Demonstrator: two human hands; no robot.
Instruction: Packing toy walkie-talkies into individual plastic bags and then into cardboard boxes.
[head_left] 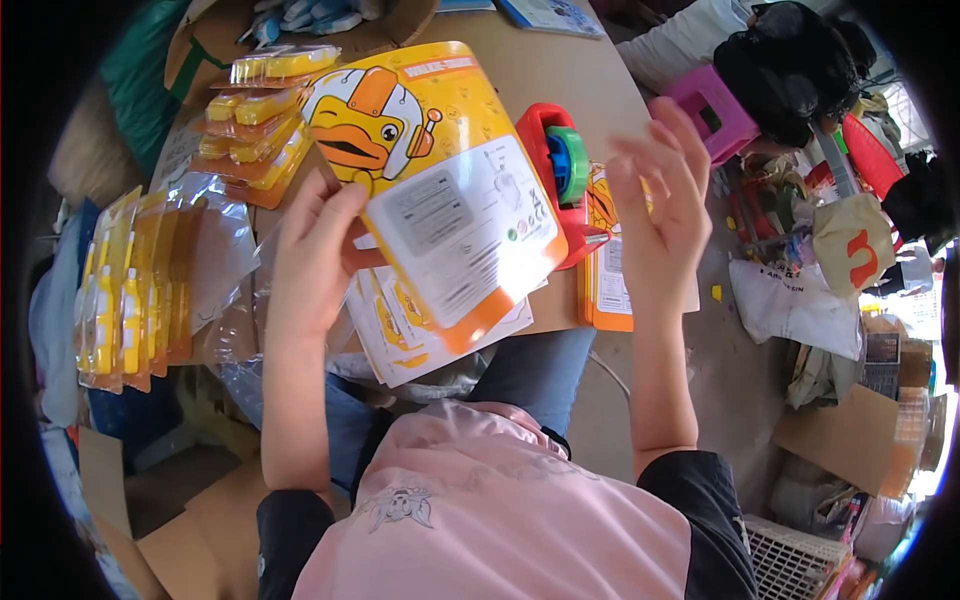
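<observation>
A person in a pink top (490, 510) with black sleeves sits at a crowded tabletop (610, 95), left hand (315, 240) grasping a yellow-and-orange duck-printed card (465, 205) by its left edge. The card is held tilted above the tabletop's near edge, in front of the person. The right hand (665, 205) is raised to the card's right, its fingers loosely spread and blurred; it appears to grip nothing. Between card and right hand stands a red tape dispenser (538, 135) loaded with a green roll of tape (572, 165). A similar card (606, 285) lies beside the dispenser, partly behind the right forearm, while loose printed sheets (395, 335) lie beneath the held card. At left, yellow blister packs (130, 300) are stacked near clear plastic film (225, 250).
</observation>
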